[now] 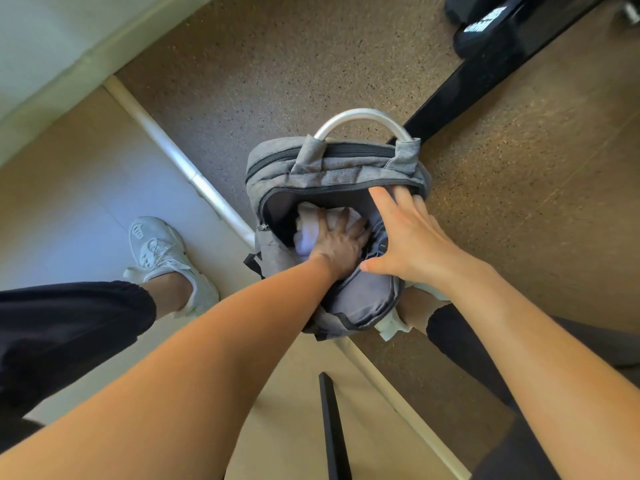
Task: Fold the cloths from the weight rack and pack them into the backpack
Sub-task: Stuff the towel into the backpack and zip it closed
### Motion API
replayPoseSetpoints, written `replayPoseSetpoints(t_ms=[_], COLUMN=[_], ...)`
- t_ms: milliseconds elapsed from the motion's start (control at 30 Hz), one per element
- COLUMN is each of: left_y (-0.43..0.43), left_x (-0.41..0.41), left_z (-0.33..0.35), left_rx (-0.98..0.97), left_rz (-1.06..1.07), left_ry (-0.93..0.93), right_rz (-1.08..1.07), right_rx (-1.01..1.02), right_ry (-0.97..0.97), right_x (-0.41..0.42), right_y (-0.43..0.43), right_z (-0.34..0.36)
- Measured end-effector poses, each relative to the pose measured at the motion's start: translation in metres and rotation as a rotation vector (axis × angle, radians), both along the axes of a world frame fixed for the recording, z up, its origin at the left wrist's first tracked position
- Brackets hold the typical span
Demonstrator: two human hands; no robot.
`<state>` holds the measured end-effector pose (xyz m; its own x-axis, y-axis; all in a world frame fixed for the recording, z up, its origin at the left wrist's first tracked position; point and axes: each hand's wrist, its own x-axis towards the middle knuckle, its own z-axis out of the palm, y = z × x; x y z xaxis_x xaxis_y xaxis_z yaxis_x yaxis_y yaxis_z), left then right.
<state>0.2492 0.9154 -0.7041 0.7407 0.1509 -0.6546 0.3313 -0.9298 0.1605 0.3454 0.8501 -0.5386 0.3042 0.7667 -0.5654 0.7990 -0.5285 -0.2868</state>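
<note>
Well, looking down from my head camera, the grey backpack [332, 168] stands upright on the floor in the middle of the frame. Its curved silver handle [360, 117] sits at the upper edge. The zip of the pocket just under the handle is closed, while the main compartment below it gapes wide.

A white cloth [311, 220] lies bunched inside that open compartment. My left hand [341, 244] reaches into the opening and presses flat on the cloth, fingers spread over it and gripping nothing. My right hand [412, 244] lies on the right side of the opening. Its fingers are straight, with the tips on the upper zip rim, and the thumb stretches toward the near flap. It is released too, touching the bag rather than clutching it.

The backpack rests on a speckled brown mat [277, 64] filling the upper and right parts of the frame. A white strip [180, 161] runs diagonally from upper left to the bag, dividing the mat from pale tiles [86, 202] at left. My white sneaker [159, 251] stands on those tiles, left of the bag, below my black trouser leg [69, 323]. A black beam [485, 81] slants from the upper right corner down to the handle. A thin black bar [332, 427] rises at bottom centre.
</note>
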Motion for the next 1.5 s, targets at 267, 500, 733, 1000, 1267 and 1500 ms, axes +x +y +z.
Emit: replayPoseSetpoints(t_ms=[267, 500, 733, 1000, 1267, 1500], left_y=[0.022, 0.041, 0.053, 0.081, 0.151, 0.164], left_x=[-0.013, -0.039, -0.024, -0.041, -0.135, -0.15], left_z=[0.02, -0.01, 0.026, 0.137, 0.192, 0.126], left_rx=[0.042, -0.017, -0.038, -0.309, -0.326, -0.513], left_rz=[0.263, 0.409, 0.43, 0.284, 0.722, 1.231], left_ry=[-0.04, 0.087, 0.102, -0.317, -0.355, -0.274], right_rz=[0.014, 0.017, 0.001, -0.032, -0.083, 0.181], right_rx=[0.046, 0.037, 0.037, 0.093, 0.006, -0.164], right_ry=[-0.027, -0.005, -0.027, -0.004, 0.201, 0.176], right_x=[-0.001, -0.003, -0.003, -0.009, -0.041, -0.084], right_y=[-0.002, -0.001, 0.005, 0.007, 0.026, 0.034], right_z=[-0.001, 0.0, 0.003, 0.011, 0.039, 0.044])
